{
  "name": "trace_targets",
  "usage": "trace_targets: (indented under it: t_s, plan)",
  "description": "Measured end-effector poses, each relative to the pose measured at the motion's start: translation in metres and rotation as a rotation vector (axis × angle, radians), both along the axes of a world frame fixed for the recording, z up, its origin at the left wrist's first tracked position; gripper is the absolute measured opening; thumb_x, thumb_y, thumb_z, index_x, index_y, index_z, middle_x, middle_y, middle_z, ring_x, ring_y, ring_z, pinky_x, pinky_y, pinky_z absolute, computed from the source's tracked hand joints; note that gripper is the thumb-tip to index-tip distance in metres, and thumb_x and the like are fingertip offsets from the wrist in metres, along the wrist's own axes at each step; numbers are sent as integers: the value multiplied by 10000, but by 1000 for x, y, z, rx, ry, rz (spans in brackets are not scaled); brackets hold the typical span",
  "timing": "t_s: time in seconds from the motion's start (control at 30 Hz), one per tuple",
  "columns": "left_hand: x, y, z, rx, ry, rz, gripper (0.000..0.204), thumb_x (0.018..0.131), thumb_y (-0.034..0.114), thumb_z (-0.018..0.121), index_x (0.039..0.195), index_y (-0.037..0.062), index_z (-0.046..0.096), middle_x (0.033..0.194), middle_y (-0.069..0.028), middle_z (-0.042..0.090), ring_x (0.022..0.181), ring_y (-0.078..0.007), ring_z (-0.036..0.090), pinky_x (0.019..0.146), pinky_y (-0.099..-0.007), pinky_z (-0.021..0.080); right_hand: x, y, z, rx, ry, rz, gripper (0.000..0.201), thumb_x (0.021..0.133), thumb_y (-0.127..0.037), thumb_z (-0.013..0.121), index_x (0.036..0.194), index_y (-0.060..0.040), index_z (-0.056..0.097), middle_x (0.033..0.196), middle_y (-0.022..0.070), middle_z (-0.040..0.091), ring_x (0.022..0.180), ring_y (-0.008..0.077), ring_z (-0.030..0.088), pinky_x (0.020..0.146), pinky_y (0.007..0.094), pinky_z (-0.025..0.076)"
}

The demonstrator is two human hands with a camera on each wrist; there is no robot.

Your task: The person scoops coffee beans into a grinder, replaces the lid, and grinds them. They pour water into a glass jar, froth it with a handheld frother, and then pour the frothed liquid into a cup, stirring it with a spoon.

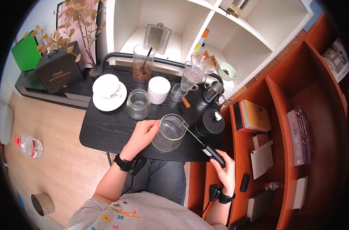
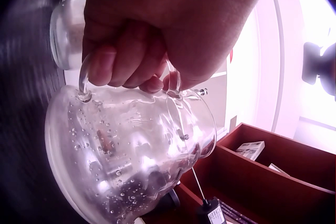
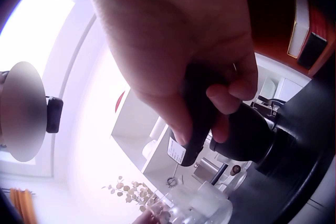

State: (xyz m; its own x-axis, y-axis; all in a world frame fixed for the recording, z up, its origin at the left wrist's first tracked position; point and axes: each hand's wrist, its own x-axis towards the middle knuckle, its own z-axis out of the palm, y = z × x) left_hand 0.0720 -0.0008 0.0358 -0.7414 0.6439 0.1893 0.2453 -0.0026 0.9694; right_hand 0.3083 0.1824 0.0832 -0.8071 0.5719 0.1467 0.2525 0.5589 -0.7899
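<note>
**Jug point(image 1: 168, 143) in the left hand point(image 1: 143, 137), whisk point(image 1: 212, 153) in the right hand point(image 1: 225, 170)**

The left hand is curled tightly round the jug's handle. The clear glass jug stands just right of that hand, over the worktop point(image 1: 99, 132); whether its base touches the surface is hard to tell. Drops point(image 2: 134, 196) cling to its glass.

The right hand grips the whisk's black handle between thumb and fingers. From there the thin metal rod slants forward and left, bringing the whisk's end to the jug's mouth; I cannot tell whether it touches the rim.

Just beyond the left hand stands a glass jar point(image 1: 138, 110), with a white cup point(image 1: 159, 92) beside it and a tall glass point(image 1: 140, 73) of brown beans farther off. Forward and to the left of the same hand, a white teacup point(image 1: 106, 86) sits on a saucer point(image 1: 110, 105). A black canister point(image 1: 209, 123) is ahead of the right hand, a metal pitcher point(image 1: 212, 93) beyond that, and a bookcase point(image 1: 276, 103) rises to its right.
</note>
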Motion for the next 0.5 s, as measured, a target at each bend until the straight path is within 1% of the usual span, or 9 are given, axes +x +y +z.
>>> trace_targets:
  t_s: [0.07,0.13,0.17,0.23,0.37,0.43,0.5]
  plan:
    - [0,1,1,-14,11,-2,304,940,158,487,764,-89,473,563,25,369,571,-29,333,466,-252,287,0,3,-5,-11,15,-1,297,795,-35,679,1083,-2,618,881,78,635,756,102,576,650,227,452]
    - [0,0,1,-10,5,7,300,940,158,486,773,-92,477,562,20,373,572,-29,337,467,-253,289,1,5,-12,-34,116,-12,297,796,-31,679,1085,-3,615,876,71,635,744,94,570,634,220,446]
    - [0,0,0,-11,5,7,300,940,158,486,773,-92,477,562,20,373,572,-29,337,467,-253,289,1,4,-11,-35,117,-12,297,796,-31,679,1085,-3,615,876,71,635,744,94,570,634,220,446]
    - [0,1,-1,-10,26,6,301,940,159,485,769,-88,473,560,17,371,571,-30,335,466,-255,287,-2,4,-7,-45,-1,16,298,798,-29,679,1088,-5,614,869,66,636,734,89,565,627,216,444]
    - [0,1,1,-17,19,7,305,941,161,484,765,-87,468,558,20,367,571,-30,332,468,-256,286,-4,3,-8,-42,6,24,297,797,-34,683,1084,-5,610,827,61,626,711,80,547,614,215,436]
    - [0,1,1,-30,9,15,316,929,164,485,729,-81,479,532,-60,396,537,-65,346,479,-284,327,-4,5,-10,-31,-10,31,299,797,-39,682,1084,-5,606,802,56,614,695,74,536,603,213,428]
    - [0,1,3,-35,14,15,317,929,164,484,728,-81,477,532,-61,394,538,-66,346,479,-284,327,-3,6,-14,-21,-26,35,301,797,-45,682,1084,-5,602,778,51,602,679,69,524,593,210,420]
